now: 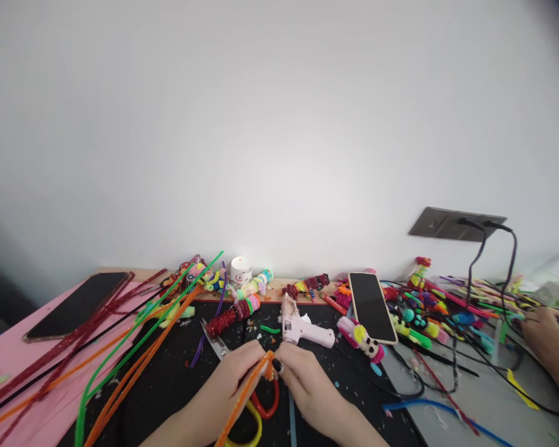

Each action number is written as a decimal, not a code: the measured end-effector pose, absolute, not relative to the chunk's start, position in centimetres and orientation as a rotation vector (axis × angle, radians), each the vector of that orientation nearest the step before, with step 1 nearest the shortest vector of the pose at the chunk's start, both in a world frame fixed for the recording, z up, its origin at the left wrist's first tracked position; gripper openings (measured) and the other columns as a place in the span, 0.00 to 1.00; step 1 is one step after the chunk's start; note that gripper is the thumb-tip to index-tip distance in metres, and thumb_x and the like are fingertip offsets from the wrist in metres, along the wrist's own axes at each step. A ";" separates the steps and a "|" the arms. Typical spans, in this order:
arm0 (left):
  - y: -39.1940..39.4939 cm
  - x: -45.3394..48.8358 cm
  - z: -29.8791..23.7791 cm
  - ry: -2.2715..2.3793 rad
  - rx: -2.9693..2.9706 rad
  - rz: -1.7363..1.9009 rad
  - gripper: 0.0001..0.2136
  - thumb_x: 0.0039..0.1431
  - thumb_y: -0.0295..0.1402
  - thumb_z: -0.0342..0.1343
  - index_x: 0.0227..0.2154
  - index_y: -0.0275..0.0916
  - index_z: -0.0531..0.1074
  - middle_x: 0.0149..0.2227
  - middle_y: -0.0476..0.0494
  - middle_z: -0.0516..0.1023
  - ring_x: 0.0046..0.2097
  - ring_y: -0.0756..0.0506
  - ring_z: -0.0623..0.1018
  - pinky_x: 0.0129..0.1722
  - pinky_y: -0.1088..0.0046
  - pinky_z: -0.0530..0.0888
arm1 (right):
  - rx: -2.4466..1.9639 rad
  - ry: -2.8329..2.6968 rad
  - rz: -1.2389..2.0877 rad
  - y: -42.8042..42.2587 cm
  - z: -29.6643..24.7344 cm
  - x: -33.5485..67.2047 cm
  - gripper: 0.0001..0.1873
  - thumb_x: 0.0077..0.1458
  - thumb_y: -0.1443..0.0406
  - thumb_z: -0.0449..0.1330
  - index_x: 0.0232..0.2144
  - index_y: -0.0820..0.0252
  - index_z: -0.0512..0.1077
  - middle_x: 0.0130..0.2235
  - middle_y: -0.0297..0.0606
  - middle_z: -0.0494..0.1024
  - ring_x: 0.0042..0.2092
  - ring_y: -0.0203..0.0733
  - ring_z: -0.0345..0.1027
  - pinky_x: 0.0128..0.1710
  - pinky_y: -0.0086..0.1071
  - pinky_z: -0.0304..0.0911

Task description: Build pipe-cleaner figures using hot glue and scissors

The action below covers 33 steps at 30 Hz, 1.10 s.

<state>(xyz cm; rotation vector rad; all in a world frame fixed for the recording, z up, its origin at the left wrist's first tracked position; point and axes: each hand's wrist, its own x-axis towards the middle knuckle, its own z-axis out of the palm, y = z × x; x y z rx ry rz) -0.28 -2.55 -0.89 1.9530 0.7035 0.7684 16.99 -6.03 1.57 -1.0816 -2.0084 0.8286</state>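
Both my hands meet low in the middle of the head view, pinching one orange pipe cleaner (240, 405). My left hand (230, 385) is closed on it, with the long tail hanging down toward the bottom edge. The fingers of my right hand (305, 385) are closed on its short, bent or coiled end. Under my hands lie scissors (264, 410) with red and yellow handles, partly hidden by my left hand. Just beyond my hands rests a pale pink glue gun (310, 330). A dark red, fuzzy wrapped piece (228, 318) lies left of it.
Loose pipe cleaners (135, 347) in green, orange and dark red spread over the left side. A dark phone (77, 305) lies there; another phone (372, 306) lies right of centre. Cords run from the wall outlet (456, 223). At far right is another person's hand (547, 341).
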 end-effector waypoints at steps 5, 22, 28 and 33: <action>-2.8 -0.3 -0.5 0.721 1.951 0.770 0.10 0.61 0.33 0.45 0.27 0.37 0.66 0.30 0.47 0.69 0.32 0.48 0.66 0.33 0.74 0.64 | -1.072 -2.008 0.831 -6.0 1.5 17.0 0.13 0.61 0.70 0.44 0.33 0.60 0.68 0.35 0.38 0.72 0.37 0.39 0.64 0.40 0.31 0.61; -2.9 -0.5 0.9 0.722 2.001 0.780 0.10 0.61 0.32 0.43 0.29 0.38 0.68 0.30 0.46 0.70 0.33 0.47 0.68 0.34 0.73 0.66 | -1.123 -2.037 0.803 -5.9 0.9 17.2 0.10 0.61 0.71 0.44 0.32 0.59 0.63 0.34 0.36 0.68 0.36 0.37 0.61 0.38 0.29 0.58; -2.9 -0.5 0.7 0.738 2.008 0.775 0.10 0.61 0.33 0.44 0.30 0.37 0.68 0.31 0.46 0.70 0.33 0.47 0.67 0.34 0.73 0.66 | -1.158 -2.016 0.803 -6.1 0.6 17.3 0.10 0.62 0.68 0.44 0.32 0.59 0.62 0.34 0.35 0.68 0.35 0.37 0.61 0.37 0.29 0.58; -2.8 -0.4 0.4 0.745 2.024 0.780 0.10 0.61 0.32 0.43 0.29 0.37 0.67 0.30 0.47 0.69 0.32 0.48 0.67 0.33 0.74 0.65 | -1.175 -2.009 0.797 -6.1 0.5 17.4 0.09 0.61 0.69 0.45 0.32 0.59 0.63 0.33 0.35 0.68 0.35 0.38 0.61 0.35 0.29 0.58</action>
